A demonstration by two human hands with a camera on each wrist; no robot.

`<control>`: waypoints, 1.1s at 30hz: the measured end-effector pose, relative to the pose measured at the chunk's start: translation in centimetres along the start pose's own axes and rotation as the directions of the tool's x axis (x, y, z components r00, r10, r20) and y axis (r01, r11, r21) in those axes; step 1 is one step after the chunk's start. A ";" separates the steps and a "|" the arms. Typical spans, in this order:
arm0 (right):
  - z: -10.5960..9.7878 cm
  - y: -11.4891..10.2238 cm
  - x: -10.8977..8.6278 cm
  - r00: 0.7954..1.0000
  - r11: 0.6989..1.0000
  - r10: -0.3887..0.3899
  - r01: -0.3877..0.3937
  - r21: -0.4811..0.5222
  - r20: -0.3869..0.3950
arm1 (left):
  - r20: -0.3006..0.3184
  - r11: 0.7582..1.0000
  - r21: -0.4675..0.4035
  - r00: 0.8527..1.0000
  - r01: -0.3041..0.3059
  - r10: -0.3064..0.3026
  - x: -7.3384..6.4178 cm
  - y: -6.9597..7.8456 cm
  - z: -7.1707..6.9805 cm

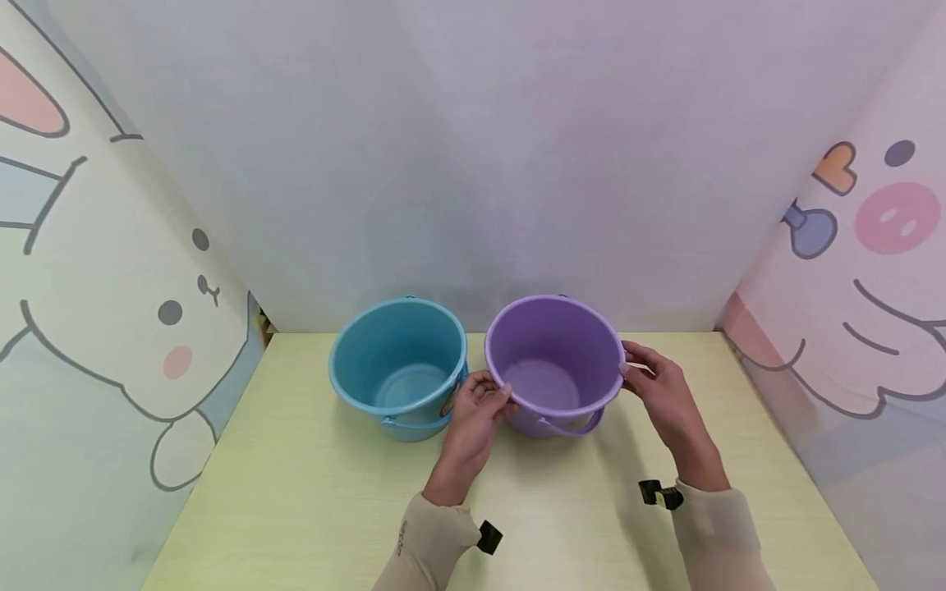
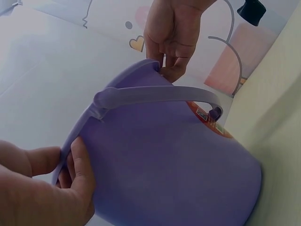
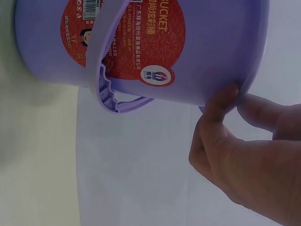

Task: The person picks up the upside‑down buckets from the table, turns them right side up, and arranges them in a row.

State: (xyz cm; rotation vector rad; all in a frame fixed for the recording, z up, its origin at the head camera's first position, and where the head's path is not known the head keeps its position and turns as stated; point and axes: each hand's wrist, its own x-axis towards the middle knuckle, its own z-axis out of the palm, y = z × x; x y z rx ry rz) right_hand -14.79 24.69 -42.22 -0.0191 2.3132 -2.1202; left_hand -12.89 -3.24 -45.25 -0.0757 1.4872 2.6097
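A purple bucket (image 1: 547,423) stands on the table, its handle (image 2: 155,94) hanging down at the front. My left hand (image 1: 473,419) pinches its rim at the near left, thumb on the inner side and fingers outside, as the left wrist view shows. At the right side of the rim, my right hand (image 1: 661,394) pinches the edge between thumb and fingers. A red label (image 3: 124,37) is stuck to the bucket's outer wall. Just left of it stands a blue bucket (image 1: 399,419), close to the back of my left hand. Both buckets look empty inside.
The pale yellow table (image 1: 310,509) runs back to a white wall panel (image 1: 473,164). Side panels with cartoon drawings, a rabbit (image 1: 133,287) at left and a pink-nosed animal (image 1: 872,312) at right, close in the table's sides.
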 end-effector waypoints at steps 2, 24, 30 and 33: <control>0.1 0.0 0.1 1.000 1.000 0.003 -0.003 0.000 -0.011 | -0.006 1.000 -0.005 1.000 0.004 -0.004 0.1 0.0 0.0; 0.1 0.7 0.1 0.998 1.000 0.001 0.000 0.003 -0.057 | 0.009 1.000 0.017 1.000 -0.003 0.003 0.1 0.0 -0.7; -0.5 1.2 -0.7 0.998 1.000 0.006 -0.005 0.012 -0.068 | 0.051 0.994 0.107 0.999 0.011 -0.017 -0.7 0.2 -1.4; -0.7 1.5 -1.0 0.997 1.000 0.015 -0.014 0.019 -0.079 | 0.081 0.986 0.162 0.996 0.030 -0.043 -1.2 0.3 -1.9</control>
